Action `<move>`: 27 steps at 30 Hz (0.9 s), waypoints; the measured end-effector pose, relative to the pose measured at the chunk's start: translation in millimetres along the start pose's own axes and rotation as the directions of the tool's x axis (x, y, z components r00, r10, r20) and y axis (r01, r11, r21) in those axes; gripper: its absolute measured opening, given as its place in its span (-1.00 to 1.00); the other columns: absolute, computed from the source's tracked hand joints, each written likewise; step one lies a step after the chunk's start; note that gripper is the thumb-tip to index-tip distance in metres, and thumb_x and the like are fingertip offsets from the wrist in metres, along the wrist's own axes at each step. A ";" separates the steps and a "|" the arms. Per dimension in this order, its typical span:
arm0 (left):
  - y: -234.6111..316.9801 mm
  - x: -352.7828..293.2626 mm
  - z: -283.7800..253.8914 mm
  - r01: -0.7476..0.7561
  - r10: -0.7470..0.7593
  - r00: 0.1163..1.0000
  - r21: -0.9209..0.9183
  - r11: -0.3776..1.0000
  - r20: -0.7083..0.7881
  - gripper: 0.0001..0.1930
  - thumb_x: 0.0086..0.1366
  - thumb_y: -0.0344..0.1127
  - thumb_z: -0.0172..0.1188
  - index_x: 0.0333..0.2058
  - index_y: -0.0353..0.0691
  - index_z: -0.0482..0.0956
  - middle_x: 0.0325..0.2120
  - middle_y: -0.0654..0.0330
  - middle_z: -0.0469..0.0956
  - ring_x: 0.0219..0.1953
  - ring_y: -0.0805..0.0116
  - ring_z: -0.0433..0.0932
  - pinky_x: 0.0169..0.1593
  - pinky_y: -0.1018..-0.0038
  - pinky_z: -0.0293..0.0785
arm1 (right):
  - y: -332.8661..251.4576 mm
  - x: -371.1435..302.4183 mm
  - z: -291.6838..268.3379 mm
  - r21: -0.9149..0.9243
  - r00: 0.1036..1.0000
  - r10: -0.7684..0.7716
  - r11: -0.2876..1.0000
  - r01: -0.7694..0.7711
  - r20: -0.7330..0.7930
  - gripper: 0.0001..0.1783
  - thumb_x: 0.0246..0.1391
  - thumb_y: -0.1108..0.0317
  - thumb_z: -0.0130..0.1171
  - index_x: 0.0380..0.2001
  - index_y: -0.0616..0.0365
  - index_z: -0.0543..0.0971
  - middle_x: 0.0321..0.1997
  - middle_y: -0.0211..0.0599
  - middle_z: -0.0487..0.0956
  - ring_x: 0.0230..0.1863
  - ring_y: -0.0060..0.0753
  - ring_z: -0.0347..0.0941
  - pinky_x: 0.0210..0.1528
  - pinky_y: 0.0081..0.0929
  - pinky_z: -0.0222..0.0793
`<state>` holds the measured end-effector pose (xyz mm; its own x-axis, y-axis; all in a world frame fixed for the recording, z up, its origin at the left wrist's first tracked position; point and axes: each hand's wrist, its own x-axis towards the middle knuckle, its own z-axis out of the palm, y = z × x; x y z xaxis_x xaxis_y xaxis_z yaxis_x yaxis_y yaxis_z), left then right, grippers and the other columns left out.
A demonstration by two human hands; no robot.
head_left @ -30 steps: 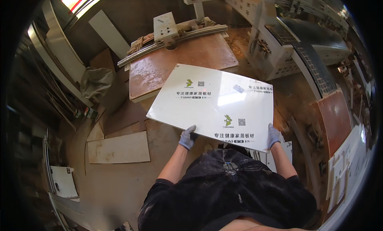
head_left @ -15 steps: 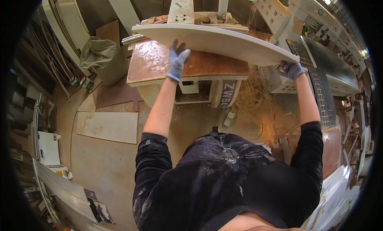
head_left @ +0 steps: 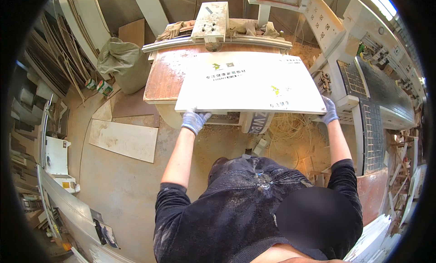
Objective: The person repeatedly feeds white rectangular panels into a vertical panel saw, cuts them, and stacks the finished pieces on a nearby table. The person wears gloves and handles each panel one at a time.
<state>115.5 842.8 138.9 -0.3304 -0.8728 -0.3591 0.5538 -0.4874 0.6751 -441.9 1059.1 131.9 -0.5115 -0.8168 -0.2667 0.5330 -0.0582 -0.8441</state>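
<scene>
A white rectangular board (head_left: 250, 92), printed with dark lettering and small green marks, lies flat over the brown worktop (head_left: 165, 76) and juts out past its near edge. My left hand (head_left: 195, 120), in a pale grey-blue work glove, grips the near edge close to the left corner. At the near right corner my right hand (head_left: 330, 110), gloved alike, holds the board's edge. Fingers of both hands are partly hidden by the board. Just beyond the board's far edge stands a white machine head (head_left: 210, 24) in front of a long fence rail (head_left: 172, 44).
A perforated white machine housing (head_left: 323, 20) and a dark gridded table (head_left: 373, 126) stand to the right. Coiled pale hose or strapping (head_left: 290, 131) lies on the floor below the worktop. On the left are a large sack (head_left: 120, 65) and a loose panel (head_left: 122, 139).
The board has come down from a tilted, raised position to flat on the worktop, its printed face now showing. My left hand has moved from over the worktop to the board's near edge.
</scene>
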 end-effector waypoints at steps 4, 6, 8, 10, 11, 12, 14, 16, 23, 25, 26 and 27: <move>-43.4 39.8 -26.6 0.029 0.065 0.958 0.318 0.948 -0.280 -0.13 0.27 -0.18 0.19 0.37 -0.24 -0.19 0.26 -0.16 0.13 0.26 -0.01 0.26 0.09 0.03 0.45 | 79.6 5.1 7.3 0.350 0.814 0.106 0.928 0.125 -0.572 -0.21 0.11 -0.25 -0.12 0.37 -0.22 0.12 0.45 -0.31 0.12 0.42 -0.17 0.03 0.39 0.02 -0.17; -45.5 48.5 -28.5 -0.123 0.491 0.867 0.916 0.383 -0.089 0.14 0.03 -0.01 0.41 0.40 -0.12 -0.23 0.36 -0.15 -0.06 0.39 0.02 0.01 0.38 0.29 0.00 | 113.3 -4.6 24.6 0.261 0.871 0.200 0.961 -0.086 -0.449 -0.17 0.12 -0.32 -0.14 0.39 -0.28 0.05 0.49 -0.35 0.03 0.45 -0.21 -0.04 0.41 0.04 -0.28; -38.7 48.1 -27.1 0.012 0.507 0.854 0.968 -0.250 0.120 0.15 -0.04 0.08 0.41 0.40 0.01 -0.16 0.39 -0.11 -0.12 0.42 -0.02 -0.09 0.42 0.18 -0.13 | 141.9 -3.9 50.8 0.318 0.794 0.300 0.937 -0.143 -0.528 -0.27 0.15 -0.26 -0.03 0.30 -0.22 0.20 0.45 -0.33 0.10 0.44 -0.13 -0.03 0.34 0.16 -0.11; -22.2 47.8 -25.0 0.048 0.361 0.922 0.885 -0.463 0.139 0.15 -0.07 0.16 0.41 0.40 0.10 -0.12 0.40 -0.09 -0.17 0.43 -0.06 -0.15 0.41 0.10 -0.17 | 155.7 5.2 71.8 0.284 0.860 0.306 0.938 -0.199 -0.409 -0.40 0.22 -0.18 -0.06 0.24 -0.21 0.26 0.38 -0.32 0.21 0.38 -0.05 0.09 0.30 0.18 0.00; -13.7 47.7 -25.3 0.039 0.336 0.921 0.811 -0.583 0.197 0.15 -0.09 0.20 0.41 0.40 0.15 -0.10 0.40 -0.07 -0.19 0.43 -0.08 -0.18 0.41 0.07 -0.19 | 160.6 8.4 77.6 0.260 0.856 0.309 0.942 -0.214 -0.414 -0.43 0.24 -0.16 -0.08 0.22 -0.19 0.29 0.34 -0.31 0.25 0.34 -0.05 0.14 0.28 0.19 0.03; -5.9 48.8 -26.5 0.044 0.270 0.952 0.812 -0.582 0.142 0.15 -0.11 0.22 0.42 0.39 0.19 -0.09 0.41 -0.06 -0.20 0.43 -0.09 -0.18 0.41 0.04 -0.20 | 163.5 13.5 82.2 0.234 0.844 0.315 0.944 -0.232 -0.434 -0.46 0.25 -0.15 -0.09 0.20 -0.18 0.31 0.30 -0.31 0.30 0.31 -0.04 0.18 0.25 0.20 0.07; 12.2 58.6 -29.6 0.017 0.234 0.959 0.789 -0.615 0.162 0.16 -0.16 0.27 0.43 0.38 0.29 -0.07 0.41 -0.04 -0.22 0.43 -0.10 -0.19 0.41 0.00 -0.24 | 166.9 24.5 87.6 0.182 0.837 0.306 0.951 -0.248 -0.455 -0.50 0.27 -0.13 -0.11 0.14 -0.15 0.36 0.21 -0.30 0.37 0.23 -0.04 0.26 0.20 0.21 0.14; 20.7 71.4 -32.9 -0.014 0.241 0.949 0.792 -0.611 0.203 0.18 -0.20 0.31 0.43 0.38 0.31 -0.06 0.40 -0.06 -0.20 0.43 -0.11 -0.18 0.41 0.02 -0.24 | 167.9 33.2 88.6 0.109 0.815 0.273 0.961 -0.253 -0.511 -0.53 0.27 -0.13 -0.12 0.08 -0.13 0.41 0.13 -0.28 0.43 0.14 -0.05 0.33 0.13 0.21 0.21; 39.0 102.7 -43.6 -0.102 0.173 0.954 0.808 -0.581 0.245 0.20 -0.24 0.30 0.45 0.37 0.28 -0.05 0.38 -0.12 -0.17 0.42 -0.12 -0.17 0.40 0.01 -0.23 | 170.7 48.8 102.3 0.136 0.768 0.273 0.961 -0.239 -0.579 -0.55 0.25 -0.17 -0.13 -0.05 -0.12 0.49 -0.03 -0.38 0.52 -0.07 -0.10 0.41 0.07 0.19 0.24; 40.2 104.1 -44.8 -0.125 0.159 0.953 0.810 -0.573 0.260 0.22 -0.27 0.29 0.47 0.36 0.28 -0.03 0.37 -0.13 -0.14 0.41 -0.12 -0.16 0.40 -0.02 -0.24 | 170.9 50.4 105.7 0.122 0.771 0.252 0.967 -0.224 -0.585 -0.55 0.25 -0.17 -0.14 -0.10 -0.12 0.51 -0.11 -0.40 0.53 -0.13 -0.14 0.39 0.02 0.17 0.25; 40.4 104.5 -44.9 -0.137 0.172 0.945 0.814 -0.564 0.278 0.23 -0.28 0.28 0.48 0.37 0.27 -0.03 0.38 -0.14 -0.15 0.42 -0.12 -0.17 0.40 -0.02 -0.25 | 171.0 50.7 106.6 0.100 0.740 0.239 0.968 -0.229 -0.629 -0.55 0.24 -0.18 -0.14 -0.11 -0.13 0.51 -0.14 -0.40 0.54 -0.15 -0.16 0.39 0.00 0.16 0.27; 40.6 104.3 -44.4 -0.137 0.163 0.949 0.819 -0.557 0.269 0.24 -0.29 0.28 0.49 0.37 0.26 -0.03 0.38 -0.15 -0.16 0.42 -0.11 -0.18 0.39 -0.01 -0.26 | 170.7 51.0 107.7 0.102 0.751 0.238 0.969 -0.223 -0.616 -0.56 0.24 -0.18 -0.15 -0.14 -0.13 0.51 -0.16 -0.41 0.53 -0.17 -0.18 0.37 -0.05 0.11 0.29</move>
<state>137.4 731.0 100.2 -0.4293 -0.9013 -0.0574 -0.8893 0.4108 0.2011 -304.4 945.7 24.3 -0.6726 -0.2734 -0.6876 0.6998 0.0673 -0.7112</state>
